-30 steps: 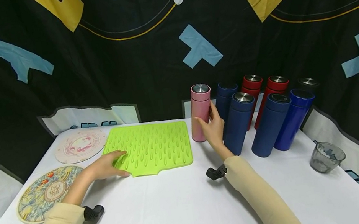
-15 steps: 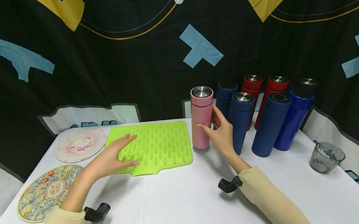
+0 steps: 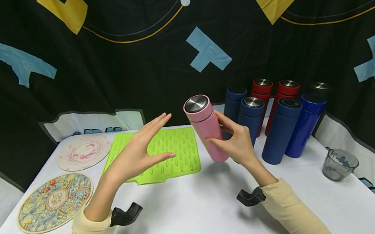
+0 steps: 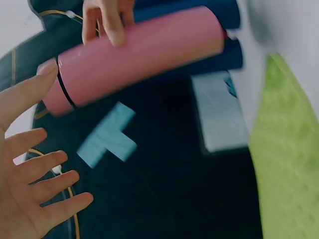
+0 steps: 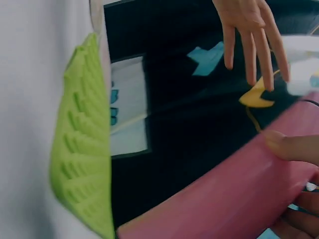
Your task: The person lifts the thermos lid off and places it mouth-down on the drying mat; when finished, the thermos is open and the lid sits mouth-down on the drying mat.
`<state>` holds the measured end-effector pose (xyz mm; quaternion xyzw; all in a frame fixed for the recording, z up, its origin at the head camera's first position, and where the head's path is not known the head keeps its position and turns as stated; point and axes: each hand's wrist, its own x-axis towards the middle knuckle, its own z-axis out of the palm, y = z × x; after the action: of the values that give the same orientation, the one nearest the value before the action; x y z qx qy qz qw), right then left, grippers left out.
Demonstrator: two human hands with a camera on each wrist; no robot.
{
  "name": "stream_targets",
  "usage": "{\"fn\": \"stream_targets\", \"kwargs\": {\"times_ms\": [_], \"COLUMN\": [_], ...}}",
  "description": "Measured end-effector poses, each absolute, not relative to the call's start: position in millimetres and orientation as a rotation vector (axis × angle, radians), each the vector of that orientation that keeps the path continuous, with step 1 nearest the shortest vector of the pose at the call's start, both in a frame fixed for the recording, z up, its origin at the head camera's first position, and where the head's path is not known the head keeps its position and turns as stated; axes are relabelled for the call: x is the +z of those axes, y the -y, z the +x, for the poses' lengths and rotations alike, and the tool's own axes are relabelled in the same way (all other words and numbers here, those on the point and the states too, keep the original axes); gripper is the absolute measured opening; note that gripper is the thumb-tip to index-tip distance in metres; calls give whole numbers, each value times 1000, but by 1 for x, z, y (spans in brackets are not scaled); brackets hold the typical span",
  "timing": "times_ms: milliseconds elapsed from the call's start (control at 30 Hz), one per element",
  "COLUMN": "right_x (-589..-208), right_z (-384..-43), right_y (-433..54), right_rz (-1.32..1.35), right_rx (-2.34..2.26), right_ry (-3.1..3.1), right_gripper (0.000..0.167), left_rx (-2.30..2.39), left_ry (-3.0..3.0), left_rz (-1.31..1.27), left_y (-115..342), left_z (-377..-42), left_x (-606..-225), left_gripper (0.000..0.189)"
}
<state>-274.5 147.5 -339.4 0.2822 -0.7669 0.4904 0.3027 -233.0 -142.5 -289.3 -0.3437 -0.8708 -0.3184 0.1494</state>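
My right hand (image 3: 236, 140) grips a pink thermos flask (image 3: 208, 132) around its middle, thumb on the near side. The flask is tilted, its silver-topped lid leaning left, and it is lifted off the table. My left hand (image 3: 138, 152) is spread with straight fingers over the green ridged silicone mat (image 3: 179, 158), to the left of the flask. In the left wrist view the left thumb overlaps the lid end of the pink flask (image 4: 139, 59). The right wrist view shows the left hand (image 5: 254, 35) apart from the flask, fingers extended.
Several flasks stand at the right: dark blue ones (image 3: 282, 131), red ones (image 3: 287, 90), a glossy blue one (image 3: 305, 127) and a black one behind. A glass cup (image 3: 340, 165) stands near the right edge. Two round mats, one patterned (image 3: 55, 203), one pink (image 3: 83, 152), lie left.
My right hand has lifted the pink flask from the table, bringing it nearer and tilting its top left. My left hand has risen from the green mat's left edge and moved right toward the flask.
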Motion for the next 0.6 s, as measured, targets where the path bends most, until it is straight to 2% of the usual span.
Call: {"fn": "stream_targets", "kwargs": {"times_ms": [333,600], "right_x": [-318,-311], "right_z": [-249,-236], "right_y": [-144,-147], "right_rz": [993,1020], "right_rx": [990,750], "right_ry": [2114,2155], "right_gripper": [74,76], "left_rx": [-981,-971], "left_ry": [2258,2206], "left_rz": [-1094,-1201], "left_y": [116,113], "left_z": [-225,-225], "left_x": [-282,-281], "left_gripper": [99,78]}}
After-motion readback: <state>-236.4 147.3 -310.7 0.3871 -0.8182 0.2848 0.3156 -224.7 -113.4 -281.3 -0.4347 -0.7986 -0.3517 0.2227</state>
